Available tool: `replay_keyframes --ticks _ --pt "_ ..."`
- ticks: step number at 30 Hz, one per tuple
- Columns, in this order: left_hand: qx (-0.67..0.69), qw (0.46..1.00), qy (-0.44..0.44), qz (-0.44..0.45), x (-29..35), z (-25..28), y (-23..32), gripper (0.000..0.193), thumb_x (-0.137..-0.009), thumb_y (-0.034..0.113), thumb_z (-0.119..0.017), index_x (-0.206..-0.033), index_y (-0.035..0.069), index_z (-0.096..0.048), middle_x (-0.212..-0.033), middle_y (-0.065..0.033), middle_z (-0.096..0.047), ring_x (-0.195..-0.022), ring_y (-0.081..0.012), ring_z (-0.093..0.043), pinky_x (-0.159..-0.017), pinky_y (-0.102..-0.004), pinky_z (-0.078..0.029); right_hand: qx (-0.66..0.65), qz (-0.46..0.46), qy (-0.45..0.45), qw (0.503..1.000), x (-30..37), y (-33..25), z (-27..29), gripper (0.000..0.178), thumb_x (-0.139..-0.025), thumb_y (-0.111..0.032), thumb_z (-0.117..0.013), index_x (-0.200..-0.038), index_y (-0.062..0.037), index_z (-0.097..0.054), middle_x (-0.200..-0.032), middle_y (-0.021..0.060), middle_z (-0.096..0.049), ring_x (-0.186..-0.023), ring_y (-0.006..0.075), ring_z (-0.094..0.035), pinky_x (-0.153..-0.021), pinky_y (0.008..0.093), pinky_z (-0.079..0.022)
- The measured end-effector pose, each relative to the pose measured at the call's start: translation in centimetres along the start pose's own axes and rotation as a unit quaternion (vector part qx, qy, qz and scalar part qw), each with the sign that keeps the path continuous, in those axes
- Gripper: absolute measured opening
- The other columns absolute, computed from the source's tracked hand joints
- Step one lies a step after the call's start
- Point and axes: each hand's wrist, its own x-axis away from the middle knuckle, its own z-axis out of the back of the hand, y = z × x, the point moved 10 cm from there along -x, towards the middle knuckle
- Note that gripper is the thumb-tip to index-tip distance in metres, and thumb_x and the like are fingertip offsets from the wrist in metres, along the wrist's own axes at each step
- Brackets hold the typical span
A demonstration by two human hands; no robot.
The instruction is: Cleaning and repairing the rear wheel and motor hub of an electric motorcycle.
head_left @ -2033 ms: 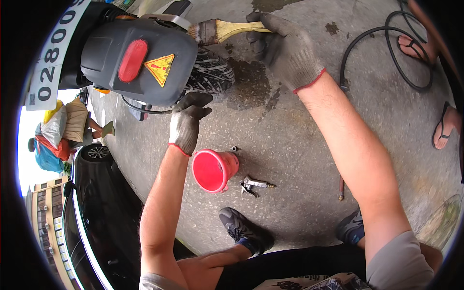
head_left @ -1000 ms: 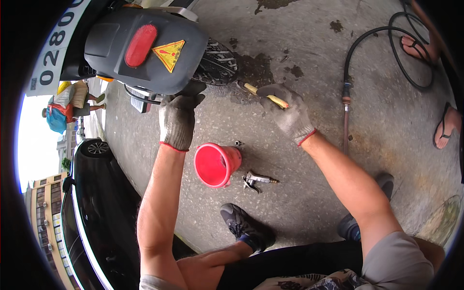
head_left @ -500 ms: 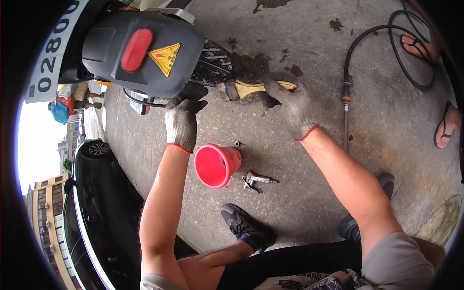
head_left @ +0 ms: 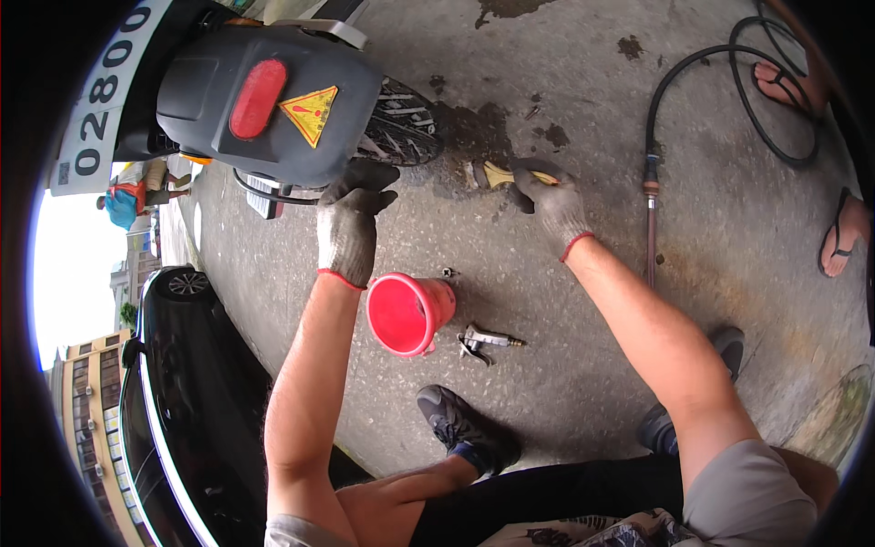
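Observation:
My right hand (head_left: 552, 196), in a grey-white work glove with dark fingers, is closed around the yellow handle of a flat paintbrush (head_left: 495, 176). Its bristles point left toward the tyre and are apart from it. My left hand (head_left: 351, 214), gloved alike, lies by the lower edge of the dark grey rear mudguard (head_left: 319, 91) of a motorbike. Thumb and fingers are apart there with nothing seen between them; whether they press on the mudguard cannot be made out. The treaded rear tyre (head_left: 401, 128) shows beyond the mudguard, wet and streaked.
A red bucket (head_left: 433, 301) stands on the concrete between my arms, with an air blow gun (head_left: 488, 339) and a small metal fitting (head_left: 450, 272) beside it. A black hose (head_left: 674, 82) runs along the right, near another person's sandalled foot (head_left: 843, 237). A black car (head_left: 200, 365) is at left.
The brush has moved right, away from the tyre, and now looks foreshortened in my right hand. My left hand has shifted slightly right beside the mudguard.

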Motion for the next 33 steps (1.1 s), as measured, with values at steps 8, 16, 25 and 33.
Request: replay_keyframes --ticks 8,16,25,33 --pt "-0.004 1.000 0.003 -0.005 -0.2 0.5 0.0 0.033 -0.078 -0.004 -0.049 -0.105 -0.001 -0.066 -0.105 -0.0106 -0.068 -0.101 -0.0206 -0.063 -0.089 -0.0321 -0.050 -0.112 0.023 -0.034 0.993 -2.6 -12.4 -2.6 0.028 -0.093 -0.024 -0.060 -0.103 -0.0003 -0.070 -0.087 0.0055 -0.067 -0.075 0.0132 -0.060 -0.067 0.0274 -0.046" --pt "-0.031 0.999 0.022 -0.007 -0.2 0.3 0.0 0.032 -0.078 -0.004 -0.048 -0.103 0.000 -0.067 -0.103 -0.0099 -0.068 -0.098 -0.0198 -0.063 -0.087 -0.0312 -0.050 -0.275 -0.026 -0.120 0.954 -5.4 -9.8 -4.0 0.026 -0.095 -0.019 -0.056 -0.109 0.0011 -0.065 -0.083 0.0070 -0.064 -0.068 0.0154 -0.057 -0.064 0.0290 -0.045" --pt "-0.024 0.999 0.022 -0.004 -0.1 0.7 -0.3 0.034 -0.077 -0.006 -0.046 -0.104 -0.001 -0.065 -0.104 -0.0113 -0.068 -0.101 -0.0209 -0.063 -0.089 -0.0335 -0.050 -0.068 0.012 -0.059 0.996 -3.8 -8.9 -3.0 0.023 -0.087 -0.019 -0.068 -0.100 -0.0007 -0.071 -0.088 0.0063 -0.069 -0.069 0.0124 -0.063 -0.062 0.0247 -0.049" --pt "0.041 0.999 0.007 0.015 -0.4 1.0 -0.4 0.035 -0.074 -0.006 -0.049 -0.105 -0.003 -0.065 -0.106 -0.0119 -0.068 -0.104 -0.0227 -0.063 -0.089 -0.0336 -0.050 -0.084 0.084 -0.169 0.978 0.7 -16.1 -3.3 0.025 -0.093 -0.022 -0.059 -0.101 -0.0021 -0.071 -0.076 0.0031 -0.066 -0.067 0.0087 -0.060 -0.060 0.0231 -0.046"
